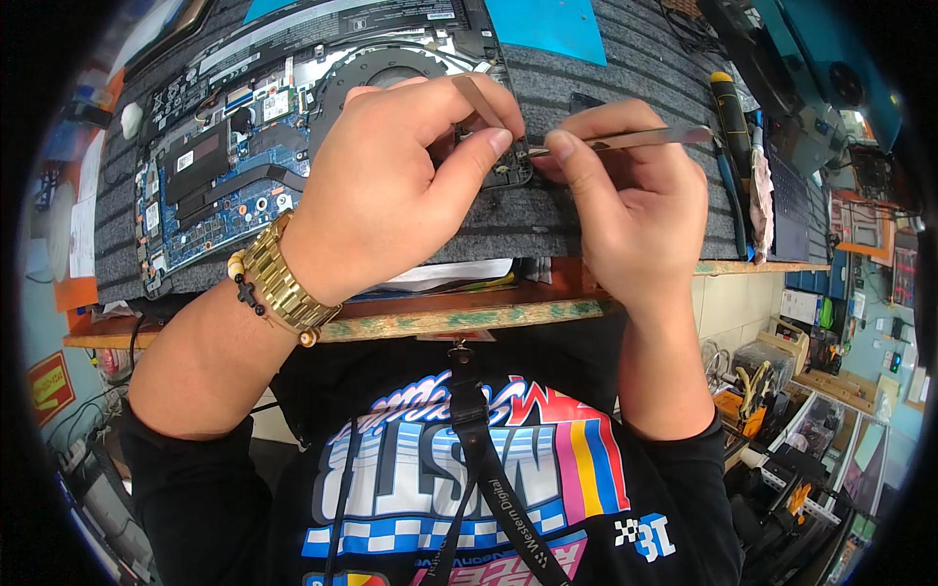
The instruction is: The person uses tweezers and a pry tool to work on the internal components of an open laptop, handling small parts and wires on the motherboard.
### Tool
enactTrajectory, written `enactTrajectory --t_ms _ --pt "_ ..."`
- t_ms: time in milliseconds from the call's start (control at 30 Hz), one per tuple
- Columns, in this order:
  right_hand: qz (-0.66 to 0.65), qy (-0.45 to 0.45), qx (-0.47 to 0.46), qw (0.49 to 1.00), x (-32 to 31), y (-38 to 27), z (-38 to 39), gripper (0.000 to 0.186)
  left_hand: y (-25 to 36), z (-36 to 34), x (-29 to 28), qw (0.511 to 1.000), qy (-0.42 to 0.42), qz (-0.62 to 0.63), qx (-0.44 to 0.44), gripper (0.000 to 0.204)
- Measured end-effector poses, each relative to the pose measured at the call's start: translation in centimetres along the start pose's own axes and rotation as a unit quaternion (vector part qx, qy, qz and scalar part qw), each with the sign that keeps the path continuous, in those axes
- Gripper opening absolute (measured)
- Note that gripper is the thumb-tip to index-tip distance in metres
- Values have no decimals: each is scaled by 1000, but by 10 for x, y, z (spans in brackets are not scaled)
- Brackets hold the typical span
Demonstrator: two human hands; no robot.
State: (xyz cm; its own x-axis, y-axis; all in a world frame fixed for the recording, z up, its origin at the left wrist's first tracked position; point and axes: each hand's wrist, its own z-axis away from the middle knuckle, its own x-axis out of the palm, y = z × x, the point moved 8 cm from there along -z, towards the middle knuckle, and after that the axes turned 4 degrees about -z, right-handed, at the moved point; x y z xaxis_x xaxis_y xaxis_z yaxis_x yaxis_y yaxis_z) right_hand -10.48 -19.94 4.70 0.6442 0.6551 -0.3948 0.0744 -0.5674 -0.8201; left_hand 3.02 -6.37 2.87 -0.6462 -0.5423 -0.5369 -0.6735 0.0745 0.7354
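An opened laptop [230, 166], its blue circuit board, battery and fan exposed, lies at the upper left. My left hand [401, 186], with a gold watch and bead bracelet at the wrist, is over the laptop's right side, closed on a flat metal tool [477, 98] between thumb and index finger. Just to its right, my right hand [635, 210] grips a slim steel tool [664, 137], perhaps tweezers, pointed at the laptop's right corner [513, 171]. Both tools' tips meet the work near that corner; whether they touch anything is too small to tell.
A grey ribbed mat [547, 88] covers the wooden bench [547, 311]. A blue sheet [547, 29] lies at the back. A yellow-black screwdriver [731, 117], crumpled tissue [762, 195] and dark laptop [791, 215] are at right. Shelves of equipment [821, 391] stand beyond.
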Motion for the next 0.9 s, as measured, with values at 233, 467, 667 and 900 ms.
enactTrajectory --t_ms 233,467,667,900 --pt "-156 44 46 986 -5 10 7 7 2 -2 -1 1000 -7 -4 -15 12" --pt "-119 20 29 992 -3 10 6 6 6 -3 0 998 -7 -54 9 9" --pt "-55 -1 3 998 -4 7 3 5 8 -3 -1 998 -3 -59 15 9" --pt "-87 16 15 996 -3 11 3 5 8 -3 -1 997 -1 -77 8 9"
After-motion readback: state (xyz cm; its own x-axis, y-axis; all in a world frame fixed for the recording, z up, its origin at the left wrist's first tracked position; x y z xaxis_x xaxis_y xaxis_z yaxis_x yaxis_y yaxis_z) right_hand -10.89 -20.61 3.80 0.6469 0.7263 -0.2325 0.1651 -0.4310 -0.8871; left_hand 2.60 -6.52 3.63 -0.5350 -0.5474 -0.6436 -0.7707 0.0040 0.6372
